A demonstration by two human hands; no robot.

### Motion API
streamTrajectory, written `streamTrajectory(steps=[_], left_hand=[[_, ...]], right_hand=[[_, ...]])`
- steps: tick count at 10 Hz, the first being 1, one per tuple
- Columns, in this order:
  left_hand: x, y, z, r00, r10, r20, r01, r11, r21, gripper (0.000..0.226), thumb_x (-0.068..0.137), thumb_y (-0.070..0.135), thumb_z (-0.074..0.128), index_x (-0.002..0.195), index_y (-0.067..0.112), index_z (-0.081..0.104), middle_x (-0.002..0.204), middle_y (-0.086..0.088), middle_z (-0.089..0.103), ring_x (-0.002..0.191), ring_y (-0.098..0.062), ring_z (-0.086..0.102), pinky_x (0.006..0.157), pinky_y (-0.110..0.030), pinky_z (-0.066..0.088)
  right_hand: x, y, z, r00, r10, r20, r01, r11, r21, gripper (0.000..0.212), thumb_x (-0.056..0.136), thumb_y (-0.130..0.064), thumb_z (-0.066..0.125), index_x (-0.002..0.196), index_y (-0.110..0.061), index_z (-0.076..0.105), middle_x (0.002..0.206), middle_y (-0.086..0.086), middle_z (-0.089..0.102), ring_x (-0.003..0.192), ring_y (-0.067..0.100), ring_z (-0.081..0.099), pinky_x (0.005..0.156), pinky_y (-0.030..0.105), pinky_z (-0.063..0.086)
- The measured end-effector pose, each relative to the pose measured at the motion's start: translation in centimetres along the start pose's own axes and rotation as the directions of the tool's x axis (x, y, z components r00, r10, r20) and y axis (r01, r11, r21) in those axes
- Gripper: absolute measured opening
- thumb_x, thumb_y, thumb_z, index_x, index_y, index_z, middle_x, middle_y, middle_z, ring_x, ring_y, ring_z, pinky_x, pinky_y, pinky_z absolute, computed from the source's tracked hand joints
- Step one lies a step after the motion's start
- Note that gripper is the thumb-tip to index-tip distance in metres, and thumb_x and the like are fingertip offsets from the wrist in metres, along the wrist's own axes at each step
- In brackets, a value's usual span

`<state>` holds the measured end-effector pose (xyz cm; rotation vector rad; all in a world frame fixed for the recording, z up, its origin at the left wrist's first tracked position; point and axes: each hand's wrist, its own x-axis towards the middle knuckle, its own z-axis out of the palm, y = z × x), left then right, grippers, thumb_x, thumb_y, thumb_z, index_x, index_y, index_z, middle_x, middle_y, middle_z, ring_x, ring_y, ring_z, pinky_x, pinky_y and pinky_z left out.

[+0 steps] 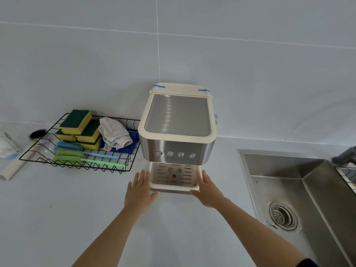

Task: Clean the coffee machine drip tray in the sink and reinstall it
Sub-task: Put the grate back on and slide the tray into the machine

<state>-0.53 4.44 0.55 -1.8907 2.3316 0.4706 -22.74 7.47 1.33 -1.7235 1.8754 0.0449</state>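
Head view, looking down at a pale tabletop against a tiled wall. The coffee machine stands at centre, cream and steel, with four round buttons across the front and blue tape strips on the rear lid. The drip tray is seated in the machine's base under the buttons: cream rim, slotted metal grille, small red dot in the middle.

Left hand is at the tray's left side and right hand at its right side. The fingers of both are straight and only slightly spread, pointing toward the machine and lying along the tray's side edges. Both thumbs angle in toward the tray's front corners. Neither hand curls round or pinches anything. Whether the palms actually press on the tray cannot be told.

The steel sink is to the right of the machine, set into the tabletop, with the drain strainer in the basin. A grey faucet shows at the right edge.

Left of the machine is a black wire rack holding stacked yellow-green sponges, a crumpled white cloth on a blue cloth, a blue brush and a green brush. A portafilter lies at the rack's left end.
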Motion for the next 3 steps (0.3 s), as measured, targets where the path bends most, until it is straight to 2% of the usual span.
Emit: streamTrajectory(steps=[1,2,3], left_hand=[[-2.3,0.1,-0.7,0.995,-0.021,-0.093,0.021,1.000,-0.002,0.074,0.095,0.044,0.030,0.146,0.009,-0.011,0.158,-0.007,-0.011,0.146,-0.024,-0.008,0.118,-0.040,0.005],[-4.2,0.1,-1.5,0.973,-0.015,-0.229,-0.005,0.996,-0.087,0.074,0.095,0.044,0.030,0.146,0.006,-0.007,0.157,-0.011,-0.008,0.145,-0.025,-0.008,0.117,-0.040,0.003],[-5.2,0.2,-3.3,0.884,-0.036,-0.466,-0.062,0.979,-0.193,0.080,0.084,0.053,0.022,0.145,0.002,0.011,0.156,-0.014,0.011,0.144,-0.026,0.005,0.113,-0.040,0.007]], right_hand=[[-1.9,0.1,-0.6,1.000,0.002,-0.022,-0.002,1.000,-0.004,0.075,0.097,-0.043,0.032,0.146,-0.012,-0.016,0.157,0.010,-0.017,0.146,0.027,-0.009,0.119,0.039,0.007],[-4.5,0.3,-1.6,0.998,0.001,-0.066,-0.001,1.000,-0.009,0.077,0.093,-0.054,0.020,0.146,-0.011,-0.016,0.156,0.008,-0.019,0.145,0.025,-0.013,0.119,0.038,0.003],[-7.5,0.5,-3.4,0.985,-0.006,-0.170,0.005,1.000,-0.004,0.106,0.059,-0.072,-0.008,0.146,-0.010,-0.016,0.156,0.007,-0.021,0.145,0.023,-0.016,0.118,0.034,-0.002]])
